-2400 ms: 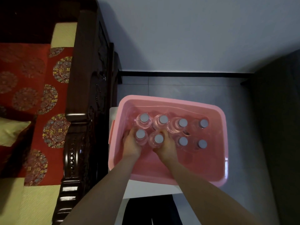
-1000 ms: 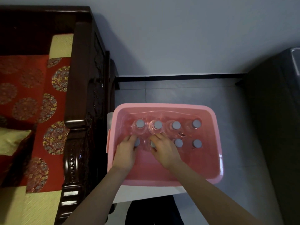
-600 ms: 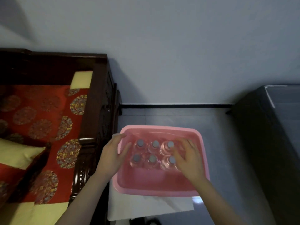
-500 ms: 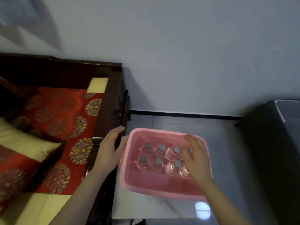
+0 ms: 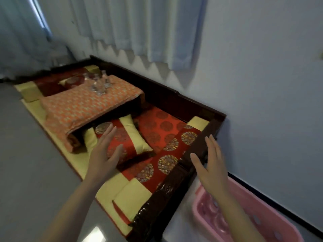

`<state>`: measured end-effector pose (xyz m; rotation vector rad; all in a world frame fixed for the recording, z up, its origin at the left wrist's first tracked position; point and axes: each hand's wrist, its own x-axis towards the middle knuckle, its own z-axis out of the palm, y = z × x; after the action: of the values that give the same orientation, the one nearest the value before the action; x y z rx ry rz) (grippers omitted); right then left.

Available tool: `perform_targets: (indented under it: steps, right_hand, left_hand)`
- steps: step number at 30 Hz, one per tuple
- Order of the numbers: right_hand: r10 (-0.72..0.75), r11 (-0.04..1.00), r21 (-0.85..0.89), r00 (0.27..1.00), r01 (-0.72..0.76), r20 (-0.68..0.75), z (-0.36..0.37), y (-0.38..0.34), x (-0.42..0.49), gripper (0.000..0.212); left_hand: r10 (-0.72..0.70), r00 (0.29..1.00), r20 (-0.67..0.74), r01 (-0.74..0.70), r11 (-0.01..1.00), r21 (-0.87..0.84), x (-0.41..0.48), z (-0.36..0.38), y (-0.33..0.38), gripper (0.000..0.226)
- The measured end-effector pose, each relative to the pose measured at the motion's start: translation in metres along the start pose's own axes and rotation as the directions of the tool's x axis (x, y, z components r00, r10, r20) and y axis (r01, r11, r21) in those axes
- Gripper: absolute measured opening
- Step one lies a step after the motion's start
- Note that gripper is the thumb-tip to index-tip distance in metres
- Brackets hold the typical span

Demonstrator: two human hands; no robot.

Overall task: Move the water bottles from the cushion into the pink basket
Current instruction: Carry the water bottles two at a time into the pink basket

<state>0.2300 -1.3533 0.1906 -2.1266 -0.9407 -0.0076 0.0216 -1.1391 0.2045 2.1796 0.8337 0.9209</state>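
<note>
My left hand (image 5: 104, 154) and right hand (image 5: 210, 169) out of the pink basket (image 5: 262, 220) now, both spread and empty, my view turned to the bench, remaining water bottles (image 5: 98, 82) on the orange cushion (image 5: 83, 105) now visible.

Dim, bluish indoor light w/ daylight filtering through curtains (image 5: 139, 28) top left. Zigzag shadows fall on wall (image 5: 262, 67) below curtain hem. Glare patch on floor (image 5: 95, 235) at bottom. Overall soft motion blur; wide-angle bending at edges.

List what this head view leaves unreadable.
- Bottles on the orange cushion: the cluster is far and blurred; count unclear.
- Pink basket: cut off by the bottom edge, right forearm across it; contents blurred.
- Left hand and right hand: open, empty.
</note>
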Motion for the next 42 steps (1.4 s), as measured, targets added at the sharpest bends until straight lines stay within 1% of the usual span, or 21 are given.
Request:
perform_targets:
  steps: [3, 6, 10, 13, 16, 19, 21, 24, 29, 32, 36, 38, 40, 42]
  right_hand:
    - [-0.105, 0.994, 0.050, 0.992, 0.102, 0.066, 0.033, -0.051, 0.017, 0.079]
    - [-0.192, 0.979, 0.082, 0.976, 0.184, 0.103, 0.072, -0.103, 0.031, 0.075]
    - [-0.242, 0.968, 0.108, 0.959, 0.228, 0.144, 0.137, -0.173, 0.046, 0.074]
    - [-0.250, 0.963, 0.139, 0.957, 0.230, 0.146, 0.182, -0.219, 0.057, 0.070]
    - [-0.225, 0.964, 0.177, 0.960, 0.196, 0.164, 0.237, -0.268, 0.067, 0.064]
    - [-0.188, 0.956, 0.257, 0.966, 0.138, 0.180, 0.290, -0.309, 0.074, 0.058]
    - [-0.164, 0.958, 0.270, 0.962, 0.102, 0.218, 0.321, -0.329, 0.078, 0.059]
    - [-0.186, 0.962, 0.240, 0.952, 0.126, 0.243, 0.354, -0.352, 0.090, 0.062]
    - [-0.220, 0.963, 0.214, 0.937, 0.164, 0.270, 0.409, -0.387, 0.133, 0.063]
    - [-0.196, 0.965, 0.225, 0.943, 0.136, 0.270, 0.447, -0.407, 0.166, 0.065]
    - [-0.198, 0.963, 0.233, 0.944, 0.137, 0.264, 0.499, -0.429, 0.214, 0.065]
    - [-0.173, 0.963, 0.245, 0.949, 0.107, 0.264, 0.520, -0.441, 0.239, 0.073]
    - [-0.199, 0.959, 0.250, 0.948, 0.135, 0.249, 0.542, -0.454, 0.268, 0.077]
    - [-0.210, 0.961, 0.227, 0.949, 0.156, 0.236, 0.563, -0.466, 0.296, 0.070]
  left_hand:
    - [-0.086, 0.990, -0.111, 0.090, 0.996, 0.028, -0.003, -0.060, -0.024, 0.061]
    - [-0.159, 0.965, -0.209, 0.174, 0.983, 0.053, -0.007, -0.120, -0.055, 0.064]
    - [-0.200, 0.924, -0.326, 0.241, 0.966, 0.090, -0.001, -0.197, -0.104, 0.063]
    - [-0.215, 0.906, -0.363, 0.269, 0.957, 0.105, 0.012, -0.245, -0.134, 0.063]
    - [-0.244, 0.904, -0.352, 0.301, 0.947, 0.117, 0.022, -0.291, -0.173, 0.064]
    - [-0.263, 0.904, -0.336, 0.327, 0.933, 0.148, 0.040, -0.333, -0.217, 0.068]
    - [-0.318, 0.887, -0.335, 0.375, 0.919, 0.121, 0.050, -0.354, -0.242, 0.070]
    - [-0.344, 0.879, -0.330, 0.391, 0.916, 0.088, 0.069, -0.377, -0.271, 0.072]
    - [-0.313, 0.889, -0.335, 0.363, 0.927, 0.098, 0.113, -0.410, -0.322, 0.075]
    - [-0.318, 0.889, -0.331, 0.365, 0.926, 0.092, 0.146, -0.422, -0.352, 0.076]
    - [-0.300, 0.887, -0.351, 0.354, 0.930, 0.099, 0.205, -0.440, -0.394, 0.074]
    - [-0.298, 0.892, -0.340, 0.350, 0.931, 0.103, 0.238, -0.448, -0.410, 0.074]
    - [-0.290, 0.894, -0.341, 0.341, 0.935, 0.101, 0.272, -0.454, -0.430, 0.075]
    - [-0.303, 0.892, -0.334, 0.348, 0.934, 0.082, 0.303, -0.462, -0.452, 0.074]
